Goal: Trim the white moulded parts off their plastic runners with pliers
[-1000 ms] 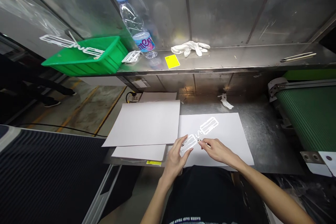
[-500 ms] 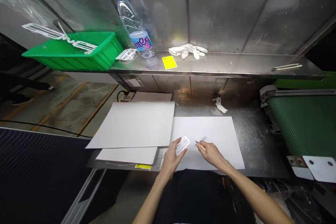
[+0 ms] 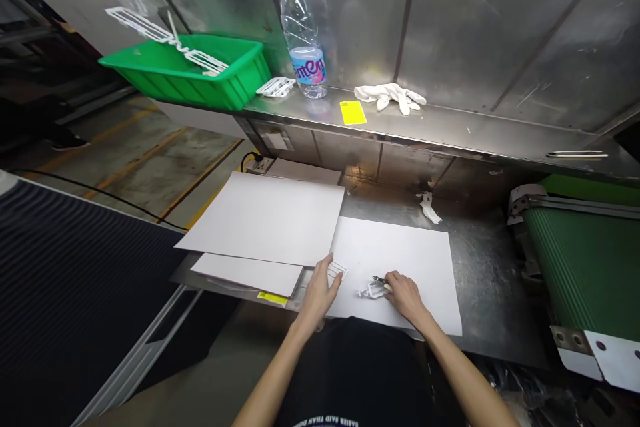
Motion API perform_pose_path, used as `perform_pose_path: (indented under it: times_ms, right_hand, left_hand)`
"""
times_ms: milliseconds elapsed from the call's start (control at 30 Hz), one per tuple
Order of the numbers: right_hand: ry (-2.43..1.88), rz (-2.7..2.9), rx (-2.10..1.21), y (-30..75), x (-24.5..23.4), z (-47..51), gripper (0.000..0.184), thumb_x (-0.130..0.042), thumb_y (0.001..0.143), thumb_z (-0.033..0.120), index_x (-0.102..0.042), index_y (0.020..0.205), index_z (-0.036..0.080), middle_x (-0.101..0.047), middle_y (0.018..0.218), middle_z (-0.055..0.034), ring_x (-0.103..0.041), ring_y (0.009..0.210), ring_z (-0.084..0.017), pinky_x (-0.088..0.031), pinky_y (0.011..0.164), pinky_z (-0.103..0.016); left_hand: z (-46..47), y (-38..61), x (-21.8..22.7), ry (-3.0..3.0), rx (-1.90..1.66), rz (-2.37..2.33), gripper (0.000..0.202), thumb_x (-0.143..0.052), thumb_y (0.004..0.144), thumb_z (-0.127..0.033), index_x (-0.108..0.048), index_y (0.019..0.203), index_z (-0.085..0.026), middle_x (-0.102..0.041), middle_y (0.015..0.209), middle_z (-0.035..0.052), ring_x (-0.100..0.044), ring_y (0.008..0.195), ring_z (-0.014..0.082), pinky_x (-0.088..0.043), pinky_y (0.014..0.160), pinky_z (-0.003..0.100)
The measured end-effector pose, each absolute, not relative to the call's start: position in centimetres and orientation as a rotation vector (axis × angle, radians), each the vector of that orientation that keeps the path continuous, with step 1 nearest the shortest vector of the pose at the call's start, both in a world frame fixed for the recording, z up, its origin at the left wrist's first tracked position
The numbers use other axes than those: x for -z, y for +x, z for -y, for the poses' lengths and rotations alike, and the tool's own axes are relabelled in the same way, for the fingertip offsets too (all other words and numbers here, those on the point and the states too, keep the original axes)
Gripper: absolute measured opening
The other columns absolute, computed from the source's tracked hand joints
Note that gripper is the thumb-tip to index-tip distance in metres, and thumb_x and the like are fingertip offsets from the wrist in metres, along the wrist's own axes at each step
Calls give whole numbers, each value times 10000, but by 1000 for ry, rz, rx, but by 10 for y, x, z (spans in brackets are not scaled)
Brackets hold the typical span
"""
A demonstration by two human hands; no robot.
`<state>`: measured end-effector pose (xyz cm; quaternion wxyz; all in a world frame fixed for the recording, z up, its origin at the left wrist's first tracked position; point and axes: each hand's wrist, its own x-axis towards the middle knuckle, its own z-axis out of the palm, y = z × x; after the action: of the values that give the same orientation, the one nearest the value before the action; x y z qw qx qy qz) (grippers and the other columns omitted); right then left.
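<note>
A small white plastic frame piece [image 3: 337,270] lies flat on the white sheet [image 3: 400,250], just at its left edge. Beside it, another white plastic bit [image 3: 371,291] lies near the sheet's front edge, a thin dark tool [image 3: 380,280] touching it.

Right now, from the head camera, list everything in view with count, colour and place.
white sheet: one, white, on the metal table under both hands
grey boards: stack of several, pale grey, left of the sheet
plastic frame piece: one, white, at the left hand
plastic sprue piece: one, white, at the right hand
green bin: one, on the shelf, left, holding white frames
water bottle: one, clear with blue cap, on the shelf
yellow card: one, on the shelf
white gloves: bunched, on the shelf
conveyor belt: one, green, right
left hand: bare, on the frame piece
right hand: bare, holding a small dark tool
</note>
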<state>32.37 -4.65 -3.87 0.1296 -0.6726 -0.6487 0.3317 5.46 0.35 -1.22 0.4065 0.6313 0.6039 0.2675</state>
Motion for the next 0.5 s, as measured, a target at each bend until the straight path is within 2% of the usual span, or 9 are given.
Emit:
perform_pose_path:
  times_ms: [133,233,367,500]
  right_hand:
    - [-1939,1703,-1005,324,45,43,218,-696,744,158,-613,930,233,-672,915,-25,-606,832,-230,-371,771,-328]
    - [-1923,1445,-1064,320,40,34,121,-640,829,298,-547,874,234,-608,755,14,-552,675,-185,-387,685,-306]
    - [-1781,1166,-1163,295,18,29,339,-611,881,551,-463,920,248,-539,708,46,-517,616,-155,-423,599,-280]
    - [-1510,1032,-1401,268,-17,33,449,-719,838,603,-482,968,244,-560,680,58,-520,577,-129,-419,547,-254]
  left_hand:
    - [-4,51,8,1462,-713,-1510,595,-522,948,-477,-476,1432,-135,-593,1406,203,-567,1330,312,-440,1155,537]
    - [-5,55,5,1322,-701,-1462,570,-532,938,-554,-569,1336,-148,-676,1296,199,-651,1222,315,-498,1089,535]
    - [-7,78,-8,1176,-682,-1282,529,-581,907,-606,-665,1208,-179,-755,1184,164,-706,1155,307,-547,1030,492]
    - [-9,99,-35,1102,-770,-1124,450,-609,911,-572,-664,1126,-181,-750,1181,131,-695,1143,252,-539,1026,398]
